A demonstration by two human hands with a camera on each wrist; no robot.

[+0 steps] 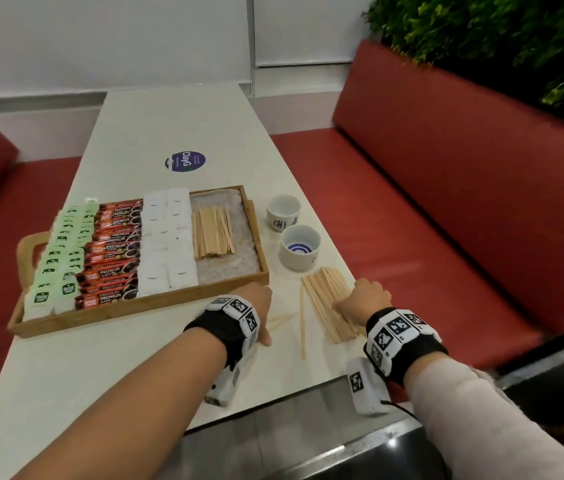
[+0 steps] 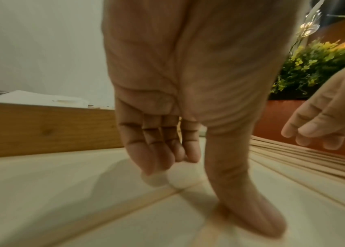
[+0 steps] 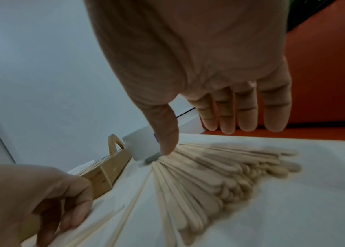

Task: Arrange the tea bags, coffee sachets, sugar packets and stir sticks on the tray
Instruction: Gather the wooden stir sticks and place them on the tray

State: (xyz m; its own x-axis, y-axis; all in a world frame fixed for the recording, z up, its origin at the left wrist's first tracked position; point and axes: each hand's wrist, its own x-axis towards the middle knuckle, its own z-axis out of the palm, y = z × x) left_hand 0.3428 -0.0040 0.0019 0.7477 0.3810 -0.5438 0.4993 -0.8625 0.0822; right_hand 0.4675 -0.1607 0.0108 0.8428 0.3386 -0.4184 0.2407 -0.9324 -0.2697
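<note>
Gathering loose stir sticks (image 1: 330,308) — both the left hand (image 1: 256,308) and right hand (image 1: 365,299) spread, holding nothing; next, scoop them onto the tray (image 1: 142,306).

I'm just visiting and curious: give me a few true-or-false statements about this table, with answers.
1. The wooden tray already holds some wooden stir sticks. True.
2. The two white ceramic cups stand inside the tray. False: they stand on the white table, beside it.
3. The right hand is over a loose pile of stir sticks. True.
4. The left hand grips a red coffee sachet. False: it holds none.
</note>
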